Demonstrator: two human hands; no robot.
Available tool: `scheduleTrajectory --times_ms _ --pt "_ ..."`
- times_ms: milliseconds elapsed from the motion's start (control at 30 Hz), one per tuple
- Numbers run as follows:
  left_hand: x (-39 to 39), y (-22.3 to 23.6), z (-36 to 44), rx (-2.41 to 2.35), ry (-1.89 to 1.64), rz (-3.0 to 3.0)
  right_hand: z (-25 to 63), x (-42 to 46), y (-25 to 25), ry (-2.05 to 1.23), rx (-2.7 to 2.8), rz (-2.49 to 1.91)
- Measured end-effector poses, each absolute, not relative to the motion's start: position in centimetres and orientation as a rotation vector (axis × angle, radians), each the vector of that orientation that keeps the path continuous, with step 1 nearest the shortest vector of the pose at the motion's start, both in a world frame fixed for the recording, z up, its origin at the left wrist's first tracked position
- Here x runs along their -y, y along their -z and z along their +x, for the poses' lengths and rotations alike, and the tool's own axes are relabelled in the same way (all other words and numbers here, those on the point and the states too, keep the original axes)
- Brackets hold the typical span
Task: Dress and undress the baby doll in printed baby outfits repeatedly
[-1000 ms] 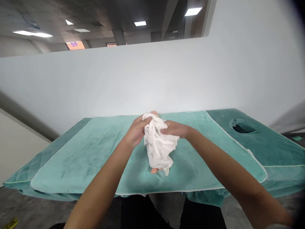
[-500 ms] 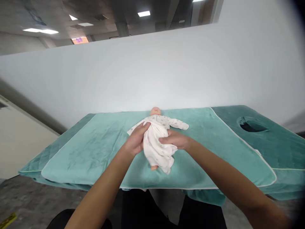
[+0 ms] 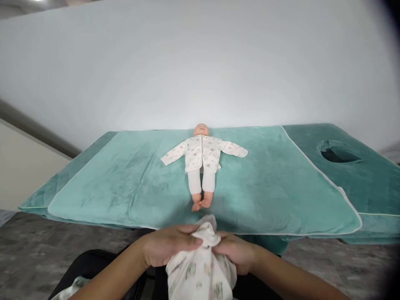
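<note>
Just past the bed's front edge, over my lap, I hold a bunched white garment (image 3: 203,275) with a blocky print; its kind cannot be made out. My left hand (image 3: 171,245) is closed on its gathered top from the left. From the other side, my right hand (image 3: 236,252) pinches the same gathered part. Beyond my hands a baby doll (image 3: 201,130) lies on its back, feet towards me. It wears a white printed jacket (image 3: 194,155) with sleeves spread wide, and white leggings (image 3: 208,182). Its feet are bare.
A light teal sheet (image 3: 103,179) covers the middle of a darker teal massage bed (image 3: 371,187). The bed has a face hole (image 3: 339,155) at right. A white wall (image 3: 200,71) stands behind. Printed cloth (image 3: 73,288) lies by my left forearm, near a black seat (image 3: 93,266).
My hands have come back from over the doll to my lap, with white cloth in them. The doll's jacket front and legs are now uncovered. The view has tipped downward.
</note>
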State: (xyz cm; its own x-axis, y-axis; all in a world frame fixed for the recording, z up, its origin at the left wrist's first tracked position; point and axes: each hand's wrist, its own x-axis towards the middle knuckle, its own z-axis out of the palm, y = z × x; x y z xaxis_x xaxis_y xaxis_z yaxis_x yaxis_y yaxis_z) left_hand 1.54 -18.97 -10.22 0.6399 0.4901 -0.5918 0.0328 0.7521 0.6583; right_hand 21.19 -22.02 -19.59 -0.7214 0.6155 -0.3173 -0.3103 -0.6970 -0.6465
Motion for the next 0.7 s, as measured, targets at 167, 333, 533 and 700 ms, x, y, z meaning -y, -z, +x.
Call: scheduleTrajectory --times_ms 167,333,533,700 --pt "16.3 13.0 0.9 -1.008 -0.427 0.957 21.7 18.7 20.1 -1.943 0.878 -0.958" --pt "10.9 17.8 2.0 -1.381 -0.513 1.682 22.4 12.8 22.5 -1.208 1.38 -1.341" --pt "9.5 17.6 4.1 -1.509 -0.366 2.054 22.3 10.8 24.2 -1.137 1.445 -1.353" --pt "9.1 16.4 4.7 -1.261 -0.581 1.695 22.6 10.4 24.5 -1.308 1.15 -1.127"
